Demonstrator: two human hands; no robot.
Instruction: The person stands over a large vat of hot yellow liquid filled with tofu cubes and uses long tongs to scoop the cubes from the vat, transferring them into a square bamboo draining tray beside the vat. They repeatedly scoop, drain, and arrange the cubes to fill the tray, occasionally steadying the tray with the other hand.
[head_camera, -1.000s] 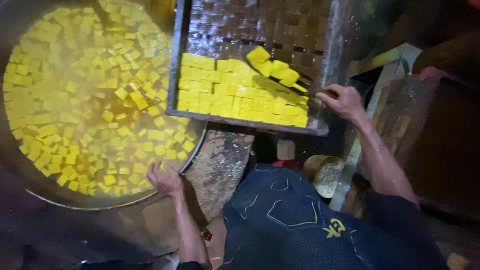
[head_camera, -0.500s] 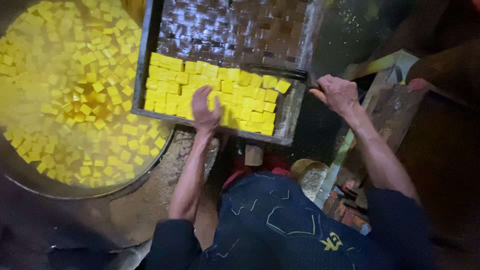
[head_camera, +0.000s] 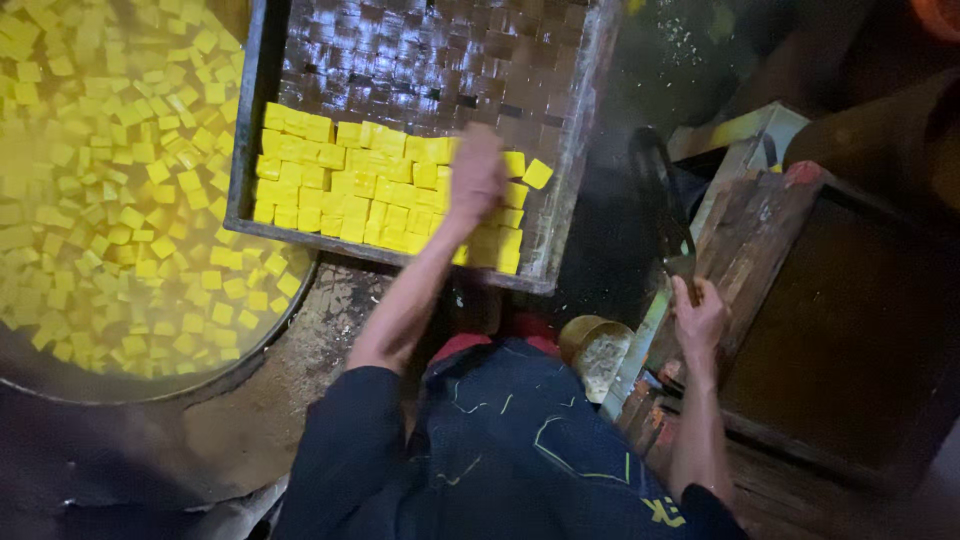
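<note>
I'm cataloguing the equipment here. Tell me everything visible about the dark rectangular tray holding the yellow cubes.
The dark rectangular tray has raised rims and a wet-looking, gridded brown floor. Rows of yellow cubes fill its near part; the far part is bare. It overlaps the edge of the big round basin of yellow liquid. The left hand is over its cubes.

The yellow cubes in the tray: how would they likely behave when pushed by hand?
The yellow cubes look wet and glossy, so probably slippery. Packed in rows, they would likely slide together across the tray. They seem soft, perhaps crumbly under the left hand.
</note>
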